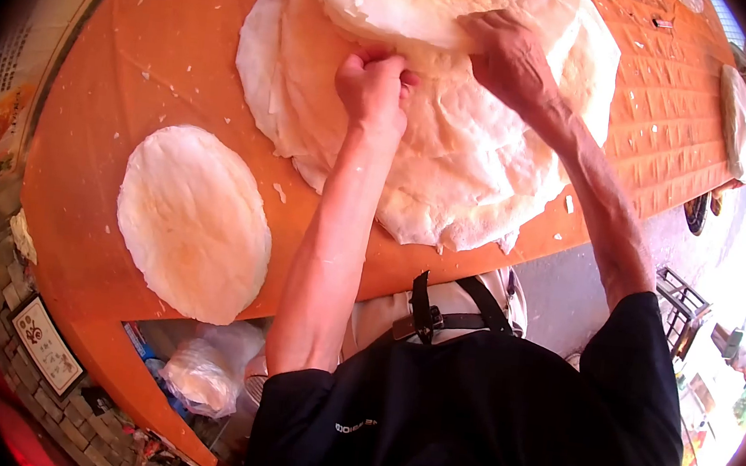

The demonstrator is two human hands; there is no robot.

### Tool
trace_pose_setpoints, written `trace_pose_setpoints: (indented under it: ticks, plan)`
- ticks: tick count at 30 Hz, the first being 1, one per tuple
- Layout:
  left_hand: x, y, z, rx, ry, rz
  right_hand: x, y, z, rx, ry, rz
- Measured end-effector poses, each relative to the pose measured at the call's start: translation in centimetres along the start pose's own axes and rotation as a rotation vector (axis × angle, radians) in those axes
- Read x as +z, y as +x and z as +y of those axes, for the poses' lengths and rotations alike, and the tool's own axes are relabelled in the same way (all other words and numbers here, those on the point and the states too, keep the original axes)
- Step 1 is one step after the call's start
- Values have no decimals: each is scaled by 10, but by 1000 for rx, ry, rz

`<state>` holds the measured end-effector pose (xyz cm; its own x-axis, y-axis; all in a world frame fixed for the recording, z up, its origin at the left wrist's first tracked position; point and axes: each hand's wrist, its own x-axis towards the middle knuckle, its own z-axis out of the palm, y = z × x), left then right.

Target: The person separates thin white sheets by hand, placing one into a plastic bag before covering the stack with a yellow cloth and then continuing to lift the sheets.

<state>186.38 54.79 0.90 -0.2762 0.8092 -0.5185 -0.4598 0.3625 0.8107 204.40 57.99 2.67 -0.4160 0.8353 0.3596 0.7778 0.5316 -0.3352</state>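
A pile of broad, thin, whitish sheets (450, 178), resembling flatbread, lies on the orange table. Across its far side rests a thicker top flatbread (395, 6) with a rolled or folded near edge. My right hand (509, 56) is closed on that edge, fingertips partly hidden. Just below the edge, nearer the left, my left hand (372, 89) is curled with its fingers pinched together; what they hold, if anything, is hidden. A single oval flatbread (194, 225) lies flat on the table to the left, apart from the pile.
White scraps dot the orange table (175, 52). Its right part is creased in a grid, and a pale bundle (743, 125) sits at the far right edge. Below the table's front edge is a plastic bag (211, 375); a metal rack (682, 303) stands right.
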Motion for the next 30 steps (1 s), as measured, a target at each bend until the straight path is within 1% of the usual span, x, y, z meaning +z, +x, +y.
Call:
trace_pose_setpoints:
  ticks: [1, 3, 4, 6, 8, 11, 13, 14, 15, 17, 18, 20, 21, 22, 23, 24, 25, 27, 29, 30]
  plan:
    - [1, 0, 5, -17, -44, -21, 2, -4, -4, -29, 31, 56]
    - [5, -1, 15, -53, -132, -59, 6, -4, -9, -13, 21, 59]
    - [6, 2, 15, -31, -185, -100, 6, -4, -13, -26, 25, 51]
    - [6, 0, 20, -38, -193, -100, 1, 3, -19, -62, 29, 43]
    - [4, 3, 23, -56, -207, -121, 0, -3, -23, -107, -69, 164]
    - [2, -3, 21, -107, -226, -129, 13, -12, -9, -118, -142, 208]
    - [-11, -12, 18, -123, -187, -170, 22, -7, 6, -91, -76, 172]
    - [-22, -19, 19, -146, -170, -200, 13, 3, 5, 26, -167, -50]
    - [-33, -29, 18, -172, -153, -233, 2, 15, 3, 138, -136, -98]
    - [-54, -62, 12, -165, 108, -123, -29, 41, 40, -218, -1151, -332]
    - [-73, -71, 0, -137, 184, -110, -46, 47, 32, -182, -973, -241]
    - [-91, -87, -8, -175, 174, -56, -88, 44, -9, -99, -620, -69]
    - [-97, -91, -11, -186, 164, -27, -87, 35, -25, -129, -495, 9]
    - [-100, -93, -14, -197, 90, -43, -85, 26, -40, -169, -370, 82]
    - [-100, -92, -13, -218, 48, -54, -61, 6, -49, -275, -299, 143]
    - [-99, -92, -11, -242, 6, -61, -46, -6, -53, -161, -111, -40]
    - [-99, -92, -11, -270, -33, -66, -27, -21, -53, -81, -83, -186]
    - [-100, -89, -13, -294, -111, -78, -7, -42, -57, -90, -90, -235]
    - [-98, -89, -17, -301, -214, -104, -15, -42, -60, -86, -24, -168]
    - [-94, -92, -17, -309, -226, -57, -20, -45, -60, -74, 5, -139]
